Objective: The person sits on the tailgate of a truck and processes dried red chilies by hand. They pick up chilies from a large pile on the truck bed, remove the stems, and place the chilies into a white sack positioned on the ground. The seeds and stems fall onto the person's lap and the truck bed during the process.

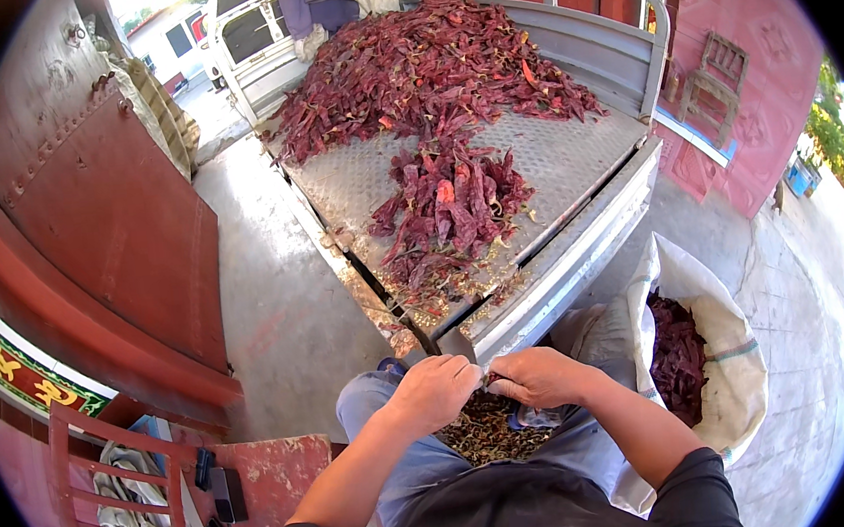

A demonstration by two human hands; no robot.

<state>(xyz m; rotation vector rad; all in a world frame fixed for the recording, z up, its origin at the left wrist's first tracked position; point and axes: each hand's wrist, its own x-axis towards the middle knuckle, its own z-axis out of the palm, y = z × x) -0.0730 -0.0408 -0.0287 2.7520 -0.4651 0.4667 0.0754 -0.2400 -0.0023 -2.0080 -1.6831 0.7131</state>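
Note:
My left hand [435, 393] and my right hand [537, 376] meet over my lap, both closed, fingertips almost touching. Pinched between them is what looks like a dried chili pepper [493, 379]; only a small dark bit of it shows, the fingers hiding the rest. Below, between my knees, lies a mass of small brown and yellowish stems [492, 430]. Just ahead, at the near corner of the metal truck bed [557, 141], sits a small pile of dried red chilies [452, 201]. A far bigger chili heap [424, 57] covers the back of the bed.
A white woven sack [728, 377] partly filled with dark red chilies stands by my right leg. On my left are a red wooden chair [117, 511] and a worn red surface [276, 482] with a phone and cable. A large red metal door [108, 231] stands further left.

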